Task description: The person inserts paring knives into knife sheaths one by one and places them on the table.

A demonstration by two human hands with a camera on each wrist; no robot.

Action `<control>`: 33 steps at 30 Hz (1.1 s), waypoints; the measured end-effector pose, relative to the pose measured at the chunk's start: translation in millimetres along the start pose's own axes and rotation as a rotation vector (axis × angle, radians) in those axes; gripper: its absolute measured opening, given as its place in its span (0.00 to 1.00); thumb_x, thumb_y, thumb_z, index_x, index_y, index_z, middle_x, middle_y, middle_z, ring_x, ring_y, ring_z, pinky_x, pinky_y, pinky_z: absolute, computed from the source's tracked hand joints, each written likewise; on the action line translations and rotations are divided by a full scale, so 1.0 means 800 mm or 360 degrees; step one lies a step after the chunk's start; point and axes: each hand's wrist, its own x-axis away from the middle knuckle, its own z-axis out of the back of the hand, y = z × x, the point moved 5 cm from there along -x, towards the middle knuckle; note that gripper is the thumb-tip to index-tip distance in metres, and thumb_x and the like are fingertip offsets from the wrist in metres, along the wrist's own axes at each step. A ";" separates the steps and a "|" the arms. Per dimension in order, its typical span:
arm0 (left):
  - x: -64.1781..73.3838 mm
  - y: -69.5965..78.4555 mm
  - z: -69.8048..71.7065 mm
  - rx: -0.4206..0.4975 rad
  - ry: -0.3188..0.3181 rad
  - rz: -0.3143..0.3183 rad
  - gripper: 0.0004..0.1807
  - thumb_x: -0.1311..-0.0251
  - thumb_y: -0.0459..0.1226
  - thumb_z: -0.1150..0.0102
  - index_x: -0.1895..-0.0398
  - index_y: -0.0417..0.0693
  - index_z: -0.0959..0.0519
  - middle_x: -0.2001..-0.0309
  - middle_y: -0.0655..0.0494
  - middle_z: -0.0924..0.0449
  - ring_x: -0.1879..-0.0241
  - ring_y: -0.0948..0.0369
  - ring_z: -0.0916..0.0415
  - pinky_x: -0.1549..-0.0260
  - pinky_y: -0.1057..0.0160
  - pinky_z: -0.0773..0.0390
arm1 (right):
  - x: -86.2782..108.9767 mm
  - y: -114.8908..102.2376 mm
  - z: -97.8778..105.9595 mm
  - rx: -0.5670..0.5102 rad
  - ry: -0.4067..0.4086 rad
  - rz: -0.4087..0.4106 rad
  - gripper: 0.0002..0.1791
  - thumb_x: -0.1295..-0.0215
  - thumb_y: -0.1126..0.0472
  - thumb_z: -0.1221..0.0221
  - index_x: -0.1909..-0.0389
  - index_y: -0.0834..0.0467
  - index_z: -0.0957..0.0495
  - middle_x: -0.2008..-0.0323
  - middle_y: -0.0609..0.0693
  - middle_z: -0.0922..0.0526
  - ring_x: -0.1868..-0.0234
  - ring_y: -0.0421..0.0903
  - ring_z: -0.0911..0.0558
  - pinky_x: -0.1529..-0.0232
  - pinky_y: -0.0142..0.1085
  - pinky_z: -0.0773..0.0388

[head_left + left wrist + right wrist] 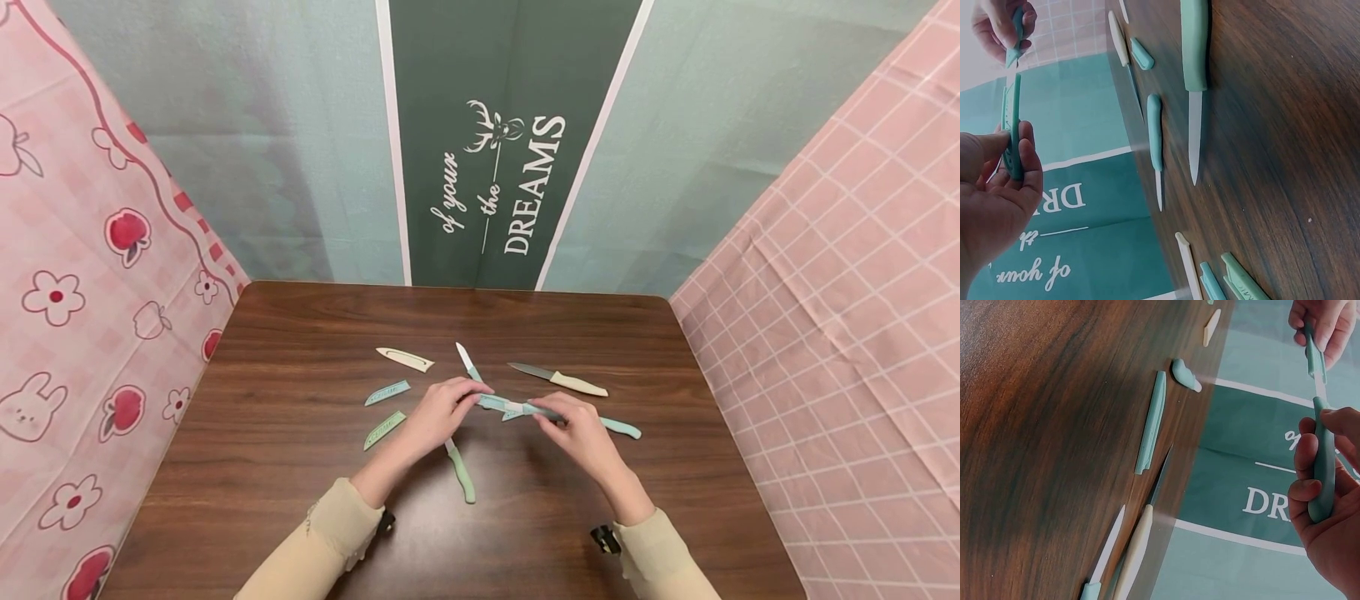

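My left hand (441,410) grips a light blue blade sheath (1015,150) between thumb and fingers. My right hand (576,427) holds a small knife by its blue-green handle (1322,469), fingers curled round it. The white blade (1320,389) lies partly inside the sheath, with a short stretch showing between the hands. Both are held up over the table. Below them lies another light blue sheath (1151,425), partly hidden in the head view. A green-handled knife (462,475) lies near my left wrist, and a blue-handled knife (621,427) is partly covered by my right hand.
On the brown wooden table (300,517), cream (405,359), blue (387,392) and green sheaths (383,431) lie at left. Another blue-handled knife (467,360) and a cream-handled knife (577,383) lie beyond the hands, blades bare. Cloth hangings border the table.
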 end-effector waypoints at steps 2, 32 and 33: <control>0.000 0.000 -0.001 -0.0001 0.0000 -0.0010 0.11 0.30 0.35 0.44 0.52 0.55 0.15 0.55 0.58 0.13 0.57 0.64 0.18 0.57 0.63 0.21 | 0.000 0.000 -0.001 -0.0015 -0.0002 -0.0006 0.11 0.40 0.66 0.31 0.56 0.56 0.13 0.60 0.48 0.12 0.66 0.37 0.17 0.69 0.31 0.20; 0.001 0.012 -0.014 -0.0007 -0.0022 -0.0046 0.11 0.30 0.34 0.44 0.51 0.53 0.15 0.55 0.57 0.13 0.54 0.61 0.17 0.54 0.61 0.19 | 0.000 0.002 -0.010 -0.0042 -0.0066 -0.0110 0.11 0.40 0.66 0.31 0.56 0.56 0.13 0.60 0.47 0.12 0.67 0.36 0.19 0.70 0.40 0.19; 0.001 0.012 -0.014 -0.0010 -0.0025 -0.0050 0.11 0.30 0.34 0.44 0.51 0.53 0.16 0.55 0.56 0.14 0.55 0.61 0.17 0.54 0.61 0.19 | 0.000 0.002 -0.010 -0.0043 -0.0068 -0.0113 0.11 0.40 0.66 0.31 0.56 0.56 0.13 0.60 0.47 0.12 0.67 0.36 0.19 0.70 0.39 0.19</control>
